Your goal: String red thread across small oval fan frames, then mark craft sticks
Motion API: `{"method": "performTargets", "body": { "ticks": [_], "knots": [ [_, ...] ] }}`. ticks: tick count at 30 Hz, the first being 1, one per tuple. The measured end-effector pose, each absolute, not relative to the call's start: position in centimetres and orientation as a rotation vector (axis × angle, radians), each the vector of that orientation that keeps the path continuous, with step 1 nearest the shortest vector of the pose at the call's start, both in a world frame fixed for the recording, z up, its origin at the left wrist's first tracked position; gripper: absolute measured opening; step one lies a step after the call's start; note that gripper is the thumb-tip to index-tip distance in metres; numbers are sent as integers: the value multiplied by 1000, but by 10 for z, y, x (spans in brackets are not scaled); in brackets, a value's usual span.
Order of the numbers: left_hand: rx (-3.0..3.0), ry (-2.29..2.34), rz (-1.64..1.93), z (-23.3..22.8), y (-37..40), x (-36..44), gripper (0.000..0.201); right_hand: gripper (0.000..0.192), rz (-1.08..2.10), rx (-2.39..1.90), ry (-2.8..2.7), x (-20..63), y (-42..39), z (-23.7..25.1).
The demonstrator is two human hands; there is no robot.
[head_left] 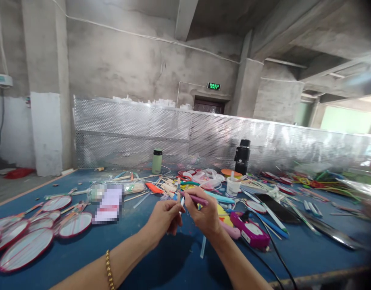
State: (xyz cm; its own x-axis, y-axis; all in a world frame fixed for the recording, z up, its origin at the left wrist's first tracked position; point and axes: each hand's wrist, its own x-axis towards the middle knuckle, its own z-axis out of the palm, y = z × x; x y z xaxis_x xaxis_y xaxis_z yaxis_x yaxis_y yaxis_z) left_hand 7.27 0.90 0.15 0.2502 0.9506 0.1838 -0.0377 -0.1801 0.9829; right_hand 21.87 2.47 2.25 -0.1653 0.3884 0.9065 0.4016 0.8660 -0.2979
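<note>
My left hand [167, 217], with a gold beaded bracelet at the wrist, is closed in a pinch on a thin pale wooden stick [178, 186] that stands upright. My right hand [203, 213] is closed around a slim purple pen-like tool [199, 198], its front end close to the stick. A small white piece [182, 200] shows between the two hands; which hand holds it I cannot tell. Beyond the right hand a yellow shape [224, 215] is partly hidden. Nearby lies a purple box-shaped device [250, 230] with a white label.
Round red-rimmed fans [26, 249] lie at the left of the blue table [137, 257]. A blurred packet [108, 204] is beside them. Further back stand a green bottle [157, 162], a white cup [233, 187] and a black flask [242, 157]. A black cable [276, 245] runs along the right.
</note>
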Motion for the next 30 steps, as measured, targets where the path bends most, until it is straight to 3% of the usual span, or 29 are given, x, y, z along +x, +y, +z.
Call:
{"method": "performTargets", "body": {
  "ticks": [13,30],
  "knots": [
    [1434,914,1143,4,7,73,42,11,-28,-586,-1773,219,26,22],
    [1437,909,1144,5,6,73,36,11,-52,-585,-1749,219,25,23]
  ]
}}
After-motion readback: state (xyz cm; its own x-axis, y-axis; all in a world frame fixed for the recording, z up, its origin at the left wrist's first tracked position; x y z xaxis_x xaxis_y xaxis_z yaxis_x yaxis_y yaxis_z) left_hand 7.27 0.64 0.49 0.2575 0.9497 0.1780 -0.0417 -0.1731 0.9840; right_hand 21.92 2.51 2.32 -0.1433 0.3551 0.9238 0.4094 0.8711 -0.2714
